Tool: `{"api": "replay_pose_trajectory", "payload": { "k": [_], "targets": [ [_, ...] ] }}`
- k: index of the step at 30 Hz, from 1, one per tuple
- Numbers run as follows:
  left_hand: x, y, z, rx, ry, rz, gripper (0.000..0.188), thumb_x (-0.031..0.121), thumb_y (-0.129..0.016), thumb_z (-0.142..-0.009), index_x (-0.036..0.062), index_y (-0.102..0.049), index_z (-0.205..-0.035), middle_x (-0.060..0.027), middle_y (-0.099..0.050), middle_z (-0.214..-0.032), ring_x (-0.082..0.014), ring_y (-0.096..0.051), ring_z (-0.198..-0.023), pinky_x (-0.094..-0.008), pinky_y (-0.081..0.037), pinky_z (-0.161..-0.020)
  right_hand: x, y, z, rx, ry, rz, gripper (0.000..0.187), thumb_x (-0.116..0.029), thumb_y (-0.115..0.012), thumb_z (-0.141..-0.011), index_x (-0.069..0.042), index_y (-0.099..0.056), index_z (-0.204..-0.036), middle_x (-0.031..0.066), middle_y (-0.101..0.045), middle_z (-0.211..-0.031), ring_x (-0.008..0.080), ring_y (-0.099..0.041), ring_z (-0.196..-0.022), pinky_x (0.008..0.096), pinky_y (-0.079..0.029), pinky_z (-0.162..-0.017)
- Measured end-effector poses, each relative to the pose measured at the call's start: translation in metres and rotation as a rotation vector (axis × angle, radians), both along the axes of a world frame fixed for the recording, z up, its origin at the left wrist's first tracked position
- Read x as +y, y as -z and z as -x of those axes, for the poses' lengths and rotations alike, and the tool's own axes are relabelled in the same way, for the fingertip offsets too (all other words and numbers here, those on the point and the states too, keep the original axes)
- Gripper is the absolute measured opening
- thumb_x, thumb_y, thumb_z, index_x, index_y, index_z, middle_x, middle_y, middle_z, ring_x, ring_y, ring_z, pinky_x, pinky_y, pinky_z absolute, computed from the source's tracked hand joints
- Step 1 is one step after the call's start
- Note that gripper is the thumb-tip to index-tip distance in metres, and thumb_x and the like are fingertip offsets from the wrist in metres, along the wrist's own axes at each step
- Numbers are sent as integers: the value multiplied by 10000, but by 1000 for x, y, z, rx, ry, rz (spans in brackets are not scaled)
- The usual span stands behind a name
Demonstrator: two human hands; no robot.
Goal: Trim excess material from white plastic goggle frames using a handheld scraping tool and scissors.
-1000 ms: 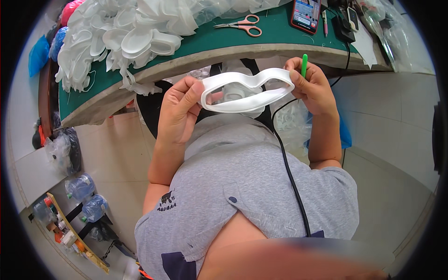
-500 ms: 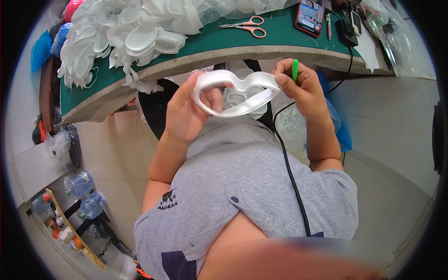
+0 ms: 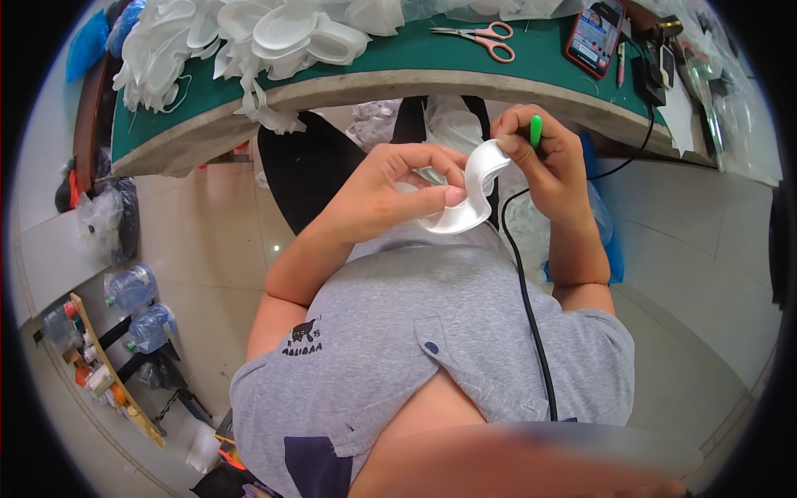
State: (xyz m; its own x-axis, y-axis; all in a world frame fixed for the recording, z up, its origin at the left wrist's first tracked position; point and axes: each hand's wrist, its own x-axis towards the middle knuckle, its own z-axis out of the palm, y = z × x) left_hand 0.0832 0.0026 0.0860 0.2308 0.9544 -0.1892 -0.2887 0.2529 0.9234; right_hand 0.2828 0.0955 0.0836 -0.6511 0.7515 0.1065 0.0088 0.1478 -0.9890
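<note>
A glossy white ring-shaped piece [image 3: 476,187], like the soft frame of a diving mask, is held over my lap. My left hand [image 3: 397,187] pinches its rim between thumb and fingers and covers part of it. My right hand [image 3: 550,170] grips the other end with thumb and forefinger. Out of that same fist sticks the rounded green end of a slim tool [image 3: 535,129]; the rest of the tool is hidden.
Beyond my hands stands a green-topped table [image 3: 398,66] with a rough front edge. A heap of white pieces [image 3: 286,31] overhangs that edge. Pink-handled scissors [image 3: 491,38] and a phone [image 3: 594,40] lie at the right. A black cable [image 3: 529,324] runs down my shirt.
The white piece has turned from facing me to a steeply tilted, edge-on pose. My left hand has swung right and rolled over onto its rim. The view has shifted slightly.
</note>
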Motion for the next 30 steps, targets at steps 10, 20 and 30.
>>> {"api": "replay_pose_trajectory", "payload": {
  "k": [10,20,30],
  "targets": [
    [-3,-10,26,141,-94,25,91,85,-647,-811,8,-655,-858,-20,-655,-811,-66,-581,-752,-212,-444,-690,8,9,14,-55,10,-227,65,-57,-607,-883,3,-586,-870,28,-563,-895,90,-497,-813,207,-401,-726],
    [32,159,77,876,-86,-110,251,197,-596,-860,18,-627,-1033,-122,-660,-967,-220,-624,-867,-292,-466,-789,34,40,8,-216,222,-152,188,-166,-628,-894,15,-636,-943,-19,-573,-775,47,-449,-700,185,-360,-619],
    [37,166,15,911,241,205,473,429,-638,-829,-16,-618,-989,-244,-633,-937,-354,-612,-906,-387,-465,-781,42,137,6,-805,98,-414,326,-235,-693,-796,17,-612,-987,207,-649,-861,367,-635,-795,395,-489,-690]
  ]
}}
